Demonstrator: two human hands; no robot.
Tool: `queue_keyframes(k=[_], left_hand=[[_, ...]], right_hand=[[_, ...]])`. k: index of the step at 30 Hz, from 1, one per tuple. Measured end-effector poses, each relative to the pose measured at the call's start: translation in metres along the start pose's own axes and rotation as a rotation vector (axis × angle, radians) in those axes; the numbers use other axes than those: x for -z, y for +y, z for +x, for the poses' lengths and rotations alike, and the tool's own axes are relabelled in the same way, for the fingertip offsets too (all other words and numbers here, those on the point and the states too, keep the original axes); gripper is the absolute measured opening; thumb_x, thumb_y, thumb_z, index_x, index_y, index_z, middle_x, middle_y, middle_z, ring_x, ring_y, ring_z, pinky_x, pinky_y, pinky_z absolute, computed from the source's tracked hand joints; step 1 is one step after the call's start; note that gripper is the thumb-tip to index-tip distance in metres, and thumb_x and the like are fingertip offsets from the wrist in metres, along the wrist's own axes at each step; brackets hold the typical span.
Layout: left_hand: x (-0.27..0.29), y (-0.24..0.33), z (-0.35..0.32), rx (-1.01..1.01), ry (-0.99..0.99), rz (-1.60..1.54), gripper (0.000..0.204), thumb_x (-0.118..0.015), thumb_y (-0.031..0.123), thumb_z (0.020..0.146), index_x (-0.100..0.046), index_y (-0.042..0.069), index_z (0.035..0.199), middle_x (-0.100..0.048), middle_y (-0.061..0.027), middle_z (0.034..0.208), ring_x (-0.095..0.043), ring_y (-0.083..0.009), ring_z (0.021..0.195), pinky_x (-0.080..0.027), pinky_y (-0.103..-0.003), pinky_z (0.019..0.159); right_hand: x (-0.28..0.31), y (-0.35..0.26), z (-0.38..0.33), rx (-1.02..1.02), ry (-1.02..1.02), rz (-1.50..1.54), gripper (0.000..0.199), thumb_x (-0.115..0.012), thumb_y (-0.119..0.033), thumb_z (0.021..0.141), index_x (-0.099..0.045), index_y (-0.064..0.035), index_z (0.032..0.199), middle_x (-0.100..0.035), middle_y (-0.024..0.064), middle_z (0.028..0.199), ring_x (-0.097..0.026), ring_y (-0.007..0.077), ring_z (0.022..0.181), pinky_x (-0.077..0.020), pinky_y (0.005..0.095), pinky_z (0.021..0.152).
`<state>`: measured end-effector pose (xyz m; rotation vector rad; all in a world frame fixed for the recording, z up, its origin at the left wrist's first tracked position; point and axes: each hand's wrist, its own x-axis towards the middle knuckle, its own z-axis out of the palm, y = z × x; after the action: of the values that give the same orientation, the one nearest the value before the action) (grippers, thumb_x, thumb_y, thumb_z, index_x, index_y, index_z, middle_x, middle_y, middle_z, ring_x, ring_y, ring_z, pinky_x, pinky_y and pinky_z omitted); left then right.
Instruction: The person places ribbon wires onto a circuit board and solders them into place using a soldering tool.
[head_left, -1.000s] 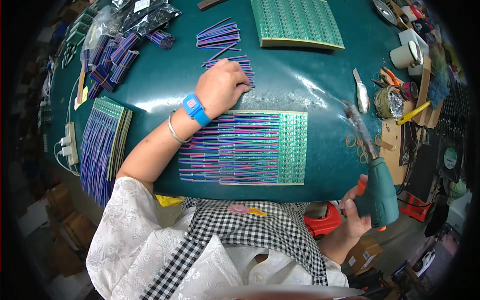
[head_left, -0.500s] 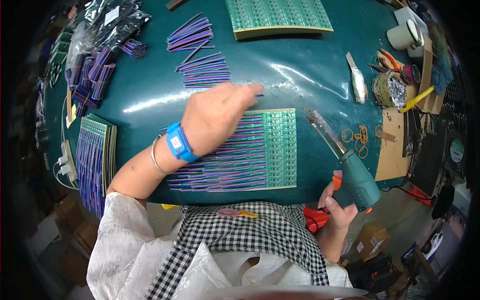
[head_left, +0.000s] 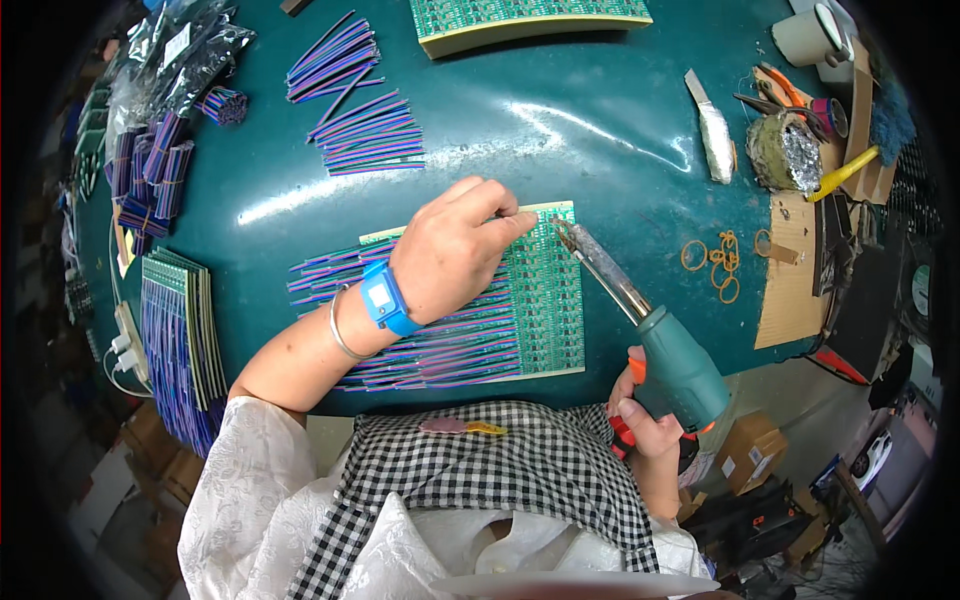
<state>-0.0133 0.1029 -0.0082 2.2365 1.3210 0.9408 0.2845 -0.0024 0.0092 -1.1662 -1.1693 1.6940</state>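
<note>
A green circuit board (head_left: 545, 300) lies at the near edge of the teal table (head_left: 560, 150), with rows of purple and blue wires (head_left: 440, 355) fanned out from it to the left. My left hand (head_left: 455, 250), with a blue wrist strap and a bangle, rests over the board's upper left and pinches a thin wire near the top edge. My right hand (head_left: 650, 425) grips the teal handle of a soldering gun (head_left: 670, 350). Its metal tip reaches the board's upper right corner.
Loose bundles of wires (head_left: 355, 110) lie at the back left, more boards (head_left: 530, 20) at the back. A stack of wired boards (head_left: 180, 340) sits at the left edge. Pliers, a solder-caked stand (head_left: 785, 150), a blade and rubber bands (head_left: 715, 260) occupy the right.
My left hand has come back from the loose wires to the board's top edge. My right hand has brought the soldering gun up and left, its tip now at the board.
</note>
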Motion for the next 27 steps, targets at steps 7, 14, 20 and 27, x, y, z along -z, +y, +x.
queue_keyframes(k=[7,14,20,27], left_hand=[[0.000,-0.001,-0.004,0.009,0.022,-0.005,0.032,-0.068,-0.009,0.066,-0.072,0.003,0.096,-0.061,-0.0082,0.086,-0.061,-0.0246,0.076,-0.052,-0.035,0.065],[0.002,0.005,-0.005,-0.007,-0.030,0.035,0.034,-0.068,-0.008,0.065,-0.069,-0.001,0.098,-0.059,-0.0100,0.090,-0.059,-0.0255,0.076,-0.051,-0.036,0.064],[0.002,0.005,-0.007,0.000,-0.055,0.054,0.036,-0.067,-0.007,0.064,-0.068,-0.003,0.100,-0.058,-0.0107,0.091,-0.058,-0.0259,0.075,-0.051,-0.036,0.064],[0.003,0.005,-0.008,-0.009,-0.057,0.079,0.036,-0.067,-0.006,0.064,-0.068,-0.003,0.100,-0.058,-0.0106,0.091,-0.058,-0.0256,0.075,-0.051,-0.036,0.063]], right_hand=[[0.000,0.009,0.004,-0.031,0.062,-0.020,0.052,-0.065,0.007,0.072,-0.054,0.0082,0.123,-0.061,0.0096,0.083,-0.057,0.0147,0.065,-0.0454,0.0288,0.059],[-0.003,0.006,0.007,-0.055,0.056,-0.022,0.034,-0.064,0.009,0.072,-0.060,0.0036,0.106,-0.061,0.0090,0.083,-0.056,0.0148,0.065,-0.0462,0.0290,0.059],[-0.002,0.003,0.010,-0.034,0.017,-0.055,0.030,-0.063,0.005,0.075,-0.058,0.0031,0.104,-0.059,0.0087,0.081,-0.057,0.0159,0.063,-0.0473,0.0295,0.057],[-0.013,-0.018,0.017,-0.052,0.101,0.157,0.046,-0.061,0.003,0.076,-0.050,0.0067,0.120,-0.054,0.0086,0.071,-0.057,0.0169,0.060,-0.0485,0.0285,0.056]])
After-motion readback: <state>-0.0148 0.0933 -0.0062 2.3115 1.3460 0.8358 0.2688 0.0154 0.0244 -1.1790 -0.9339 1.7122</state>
